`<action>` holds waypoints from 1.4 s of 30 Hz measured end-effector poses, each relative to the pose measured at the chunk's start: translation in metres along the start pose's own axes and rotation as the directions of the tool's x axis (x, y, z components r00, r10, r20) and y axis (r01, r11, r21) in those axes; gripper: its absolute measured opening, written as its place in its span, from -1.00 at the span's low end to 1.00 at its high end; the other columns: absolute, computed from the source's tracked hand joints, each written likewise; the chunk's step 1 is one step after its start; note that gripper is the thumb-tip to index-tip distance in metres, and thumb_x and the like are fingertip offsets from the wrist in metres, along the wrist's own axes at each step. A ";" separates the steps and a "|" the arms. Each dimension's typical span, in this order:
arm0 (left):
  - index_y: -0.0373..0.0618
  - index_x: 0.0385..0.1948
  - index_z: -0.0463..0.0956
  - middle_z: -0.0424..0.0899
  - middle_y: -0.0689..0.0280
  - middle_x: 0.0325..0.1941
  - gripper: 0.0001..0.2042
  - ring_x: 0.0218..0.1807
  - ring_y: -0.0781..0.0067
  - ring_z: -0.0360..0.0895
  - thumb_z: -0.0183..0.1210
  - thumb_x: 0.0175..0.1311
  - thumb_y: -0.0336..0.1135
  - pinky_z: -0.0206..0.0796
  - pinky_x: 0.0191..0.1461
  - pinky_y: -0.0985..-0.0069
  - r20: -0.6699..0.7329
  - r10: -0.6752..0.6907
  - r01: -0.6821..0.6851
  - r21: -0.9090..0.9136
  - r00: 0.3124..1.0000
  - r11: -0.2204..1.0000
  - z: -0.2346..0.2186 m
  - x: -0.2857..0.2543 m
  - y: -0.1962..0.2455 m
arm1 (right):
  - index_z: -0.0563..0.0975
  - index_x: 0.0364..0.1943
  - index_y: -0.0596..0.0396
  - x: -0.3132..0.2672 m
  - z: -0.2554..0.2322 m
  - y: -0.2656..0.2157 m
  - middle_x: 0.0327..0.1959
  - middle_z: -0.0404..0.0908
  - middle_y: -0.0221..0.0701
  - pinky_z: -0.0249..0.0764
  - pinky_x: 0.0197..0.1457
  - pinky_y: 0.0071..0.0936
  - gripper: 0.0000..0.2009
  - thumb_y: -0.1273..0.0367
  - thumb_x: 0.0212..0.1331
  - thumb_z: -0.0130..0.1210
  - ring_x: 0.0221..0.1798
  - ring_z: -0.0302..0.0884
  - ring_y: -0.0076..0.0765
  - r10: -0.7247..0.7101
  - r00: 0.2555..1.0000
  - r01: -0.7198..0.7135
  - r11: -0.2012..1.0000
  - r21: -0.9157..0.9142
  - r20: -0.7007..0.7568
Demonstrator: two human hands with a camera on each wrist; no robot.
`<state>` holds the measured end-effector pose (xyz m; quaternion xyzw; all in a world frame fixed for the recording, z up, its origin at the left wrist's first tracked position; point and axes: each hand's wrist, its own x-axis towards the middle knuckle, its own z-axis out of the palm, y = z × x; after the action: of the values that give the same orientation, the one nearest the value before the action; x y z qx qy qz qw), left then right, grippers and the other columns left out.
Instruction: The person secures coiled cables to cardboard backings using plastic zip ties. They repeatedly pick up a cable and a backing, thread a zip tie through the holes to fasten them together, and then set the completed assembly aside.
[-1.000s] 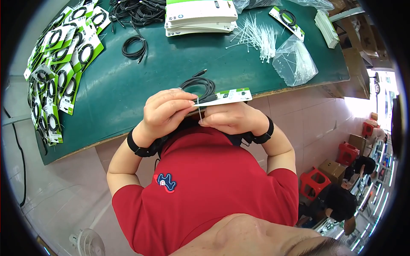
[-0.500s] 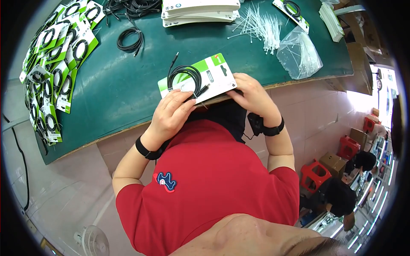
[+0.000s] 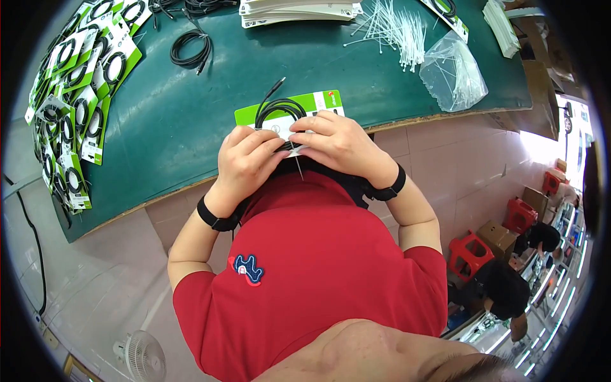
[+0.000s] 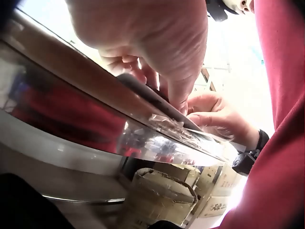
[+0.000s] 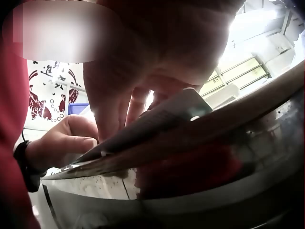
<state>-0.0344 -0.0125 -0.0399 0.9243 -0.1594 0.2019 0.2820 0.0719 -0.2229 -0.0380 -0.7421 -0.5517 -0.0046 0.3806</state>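
At the table's front edge lies a green and white card (image 3: 323,100) with a coiled black cable (image 3: 280,109) on it. My left hand (image 3: 247,159) pinches the cable and the card's near edge from the left. From the right, my right hand (image 3: 337,144) pinches at the same near edge, its fingertips close to the left ones. A thin white tie (image 3: 299,168) sticks out toward the body between the hands. In the left wrist view the card (image 4: 152,98) is edge-on under the left hand (image 4: 147,38); fingertips partly hide the tie.
Carded cables (image 3: 81,111) cover the table's left side. A loose cable coil (image 3: 191,48), a stack of cards (image 3: 296,11), scattered white ties (image 3: 401,32) and a clear plastic bag (image 3: 453,73) lie beyond the hands. Red stools (image 3: 470,253) and people are at the right.
The card has turned and its right end is lower than half a second ago. My right hand has moved left from the card's right end to its near edge beside the left hand.
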 end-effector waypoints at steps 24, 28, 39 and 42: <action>-0.20 -0.11 0.64 0.66 0.25 -0.11 -0.72 -0.12 0.25 0.55 0.36 0.10 -0.45 0.42 -0.13 0.39 -0.193 -0.420 0.387 -0.186 0.887 0.903 0.017 0.009 -0.009 | 0.64 -0.12 0.16 0.027 0.037 -0.002 -0.33 0.53 -0.38 0.48 -0.26 -0.42 -0.72 0.42 0.05 0.34 -0.34 0.53 -0.30 0.363 0.897 -0.394 0.915 -0.083 -0.251; -0.21 -0.13 0.64 0.67 0.25 -0.13 -0.74 -0.13 0.25 0.55 0.33 0.11 -0.47 0.41 -0.13 0.40 -0.232 -0.264 0.268 -0.013 0.936 0.963 0.015 0.009 -0.017 | 0.66 -0.19 0.14 0.033 0.035 -0.005 -0.33 0.55 -0.38 0.50 -0.26 -0.38 -0.78 0.44 0.04 0.32 -0.32 0.55 -0.29 0.323 0.916 -0.371 0.908 -0.193 -0.240; -0.20 -0.18 0.65 0.68 0.25 -0.18 -0.76 -0.20 0.20 0.57 0.34 0.07 -0.49 0.40 -0.11 0.35 -0.195 -0.306 0.287 -0.116 0.932 0.951 0.017 0.005 -0.019 | 0.67 -0.23 0.12 0.034 0.028 0.008 -0.35 0.55 -0.41 0.51 -0.25 -0.36 -0.80 0.44 0.02 0.32 -0.28 0.55 -0.26 0.265 0.954 -0.292 0.927 -0.236 -0.141; -0.21 -0.19 0.65 0.67 0.25 -0.18 -0.76 -0.19 0.20 0.57 0.34 0.07 -0.50 0.41 -0.10 0.34 -0.194 -0.320 0.299 -0.129 0.927 0.945 0.016 0.005 -0.018 | 0.67 -0.23 0.11 0.035 0.023 0.014 -0.35 0.55 -0.40 0.49 -0.25 -0.35 -0.81 0.44 0.02 0.33 -0.28 0.55 -0.25 0.246 0.960 -0.269 0.944 -0.190 -0.134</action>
<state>-0.0182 -0.0081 -0.0580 0.8961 0.0100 0.2446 0.3702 0.0870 -0.1827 -0.0475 -0.8419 -0.4250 -0.0522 0.3284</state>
